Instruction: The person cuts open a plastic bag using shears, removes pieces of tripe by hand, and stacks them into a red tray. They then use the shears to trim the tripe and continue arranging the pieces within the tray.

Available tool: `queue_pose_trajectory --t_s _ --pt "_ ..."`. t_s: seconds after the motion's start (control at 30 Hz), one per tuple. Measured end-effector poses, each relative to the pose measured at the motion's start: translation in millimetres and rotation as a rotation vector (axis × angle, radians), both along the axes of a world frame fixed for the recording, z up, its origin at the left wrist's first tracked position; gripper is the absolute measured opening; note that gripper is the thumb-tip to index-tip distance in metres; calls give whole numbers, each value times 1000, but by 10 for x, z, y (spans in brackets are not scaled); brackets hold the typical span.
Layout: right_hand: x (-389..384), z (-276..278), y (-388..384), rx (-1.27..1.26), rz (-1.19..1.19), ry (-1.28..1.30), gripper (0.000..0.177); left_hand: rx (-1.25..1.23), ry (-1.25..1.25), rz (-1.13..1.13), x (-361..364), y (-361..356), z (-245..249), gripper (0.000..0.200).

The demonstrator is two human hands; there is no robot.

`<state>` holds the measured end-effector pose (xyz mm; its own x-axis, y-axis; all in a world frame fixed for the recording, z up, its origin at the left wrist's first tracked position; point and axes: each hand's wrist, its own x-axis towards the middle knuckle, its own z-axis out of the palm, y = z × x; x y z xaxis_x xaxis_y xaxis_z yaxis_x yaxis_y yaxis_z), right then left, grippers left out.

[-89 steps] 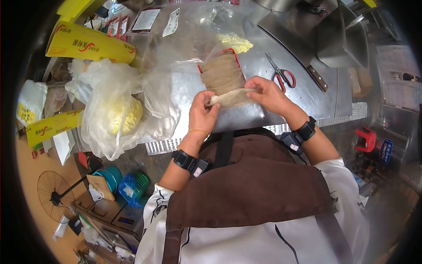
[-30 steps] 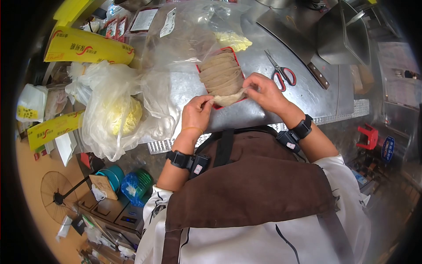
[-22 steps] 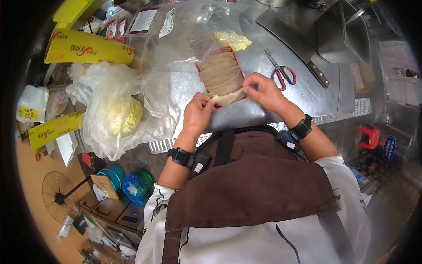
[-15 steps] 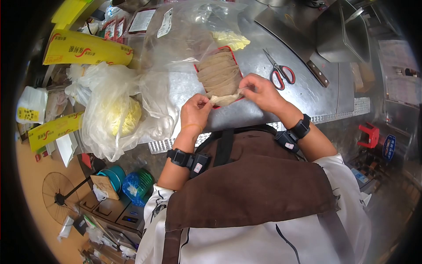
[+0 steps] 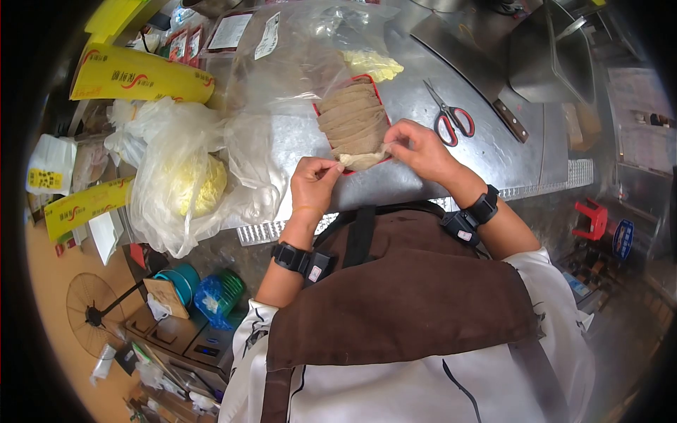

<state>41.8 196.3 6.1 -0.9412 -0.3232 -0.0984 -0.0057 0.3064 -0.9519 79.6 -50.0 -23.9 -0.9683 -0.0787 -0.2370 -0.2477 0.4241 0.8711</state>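
A red-rimmed tray (image 5: 379, 90) holds overlapping brownish slices (image 5: 352, 116) in a row. At its near end lies a paler, thin, crumpled piece (image 5: 360, 161). My left hand (image 5: 314, 182) pinches the left end of this pale piece at the tray's near left corner. On the other side, my right hand (image 5: 422, 149) has thumb and forefinger closed on the right end of the same piece, beside the near right corner. Scissors with red and black handles (image 5: 453, 121) lie to the right of the tray.
A cleaver (image 5: 509, 118) lies beyond the scissors on the metal table (image 5: 430, 70). Clear plastic bags (image 5: 282, 67) and a yellow lump in a bag (image 5: 197, 185) sit left. A yellow roll (image 5: 141, 76) is farther left, and metal containers (image 5: 546, 56) stand back right.
My left hand has shifted slightly down and right, its fingertips still at the tray's near left corner. My right hand has hardly moved.
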Motion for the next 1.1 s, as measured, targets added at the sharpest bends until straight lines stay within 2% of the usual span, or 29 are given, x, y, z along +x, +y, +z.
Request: queue_pose_trajectory --t_s 0.07,0.17,0.37,0.47,0.57,0.67,0.87,0.97,1.07,1.1 --pt "1 10 -9 -6 7 -3 10 -55 -42 8 -16 51 48 9" --pt "-10 39 -37 -13 27 -17 10 -4 -147 67 -26 103 102 11" --pt "-35 40 -90 -13 44 0 8 198 -275 102 -47 97 220 15" --pt "-37 72 -117 -79 43 -44 8 111 -90 72 -30 115 81 16" --pt "-33 101 -130 -183 32 -168 7 96 93 -46 -4 141 209 28" --pt "-44 97 -138 -186 35 -208 8 -72 182 -251 0 114 273 32" --pt "-51 68 -121 -155 25 -190 9 -76 218 -196 -47 68 142 23" --pt "-57 95 -97 -143 29 -195 10 245 -40 -13 -25 62 -12 18" --pt "-68 84 -94 -118 26 -186 10 281 -153 -25 -50 21 16 16" --pt "-72 64 -97 -108 23 -187 10 189 -20 -63 -57 20 11 16"
